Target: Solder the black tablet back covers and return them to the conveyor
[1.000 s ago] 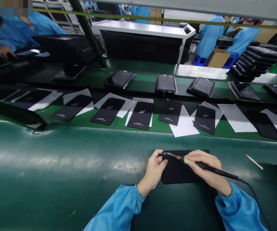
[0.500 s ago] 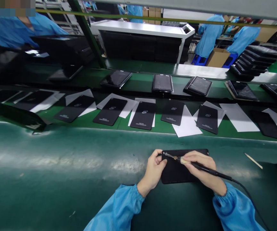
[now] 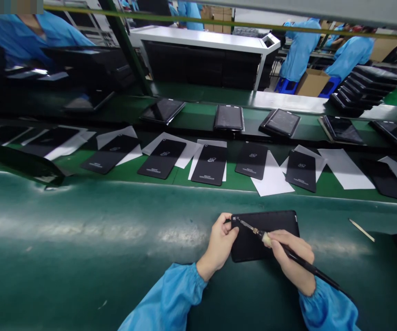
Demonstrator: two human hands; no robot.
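Observation:
A black tablet back cover (image 3: pixel 267 220) lies on the green bench in front of me. My left hand (image 3: pixel 222 239) grips its upper left corner between thumb and fingers. In my right hand (image 3: pixel 295 255) is a soldering iron (image 3: pixel 262 236), held like a pen and slanting down to the left. Its tip is close to a small silvery part (image 3: pixel 235 218) at the cover's corner; whether they touch I cannot tell. A thin pointed wooden stick (image 3: pixel 361 229) rests on the bench to the right of my right hand.
Beyond the bench edge, several black back covers (image 3: pixel 208 163) lie with white sheets (image 3: pixel 272 177) on a green strip. Tablets (image 3: pixel 229 117) sit on a second strip behind. A dark green post (image 3: pixel 22 161) juts in at left. People in blue (image 3: pixel 300 48) work in the background.
My right hand has drawn down and slightly right, pulling the iron's tip a little from the corner. The row of covers has shifted right, the tablets behind left.

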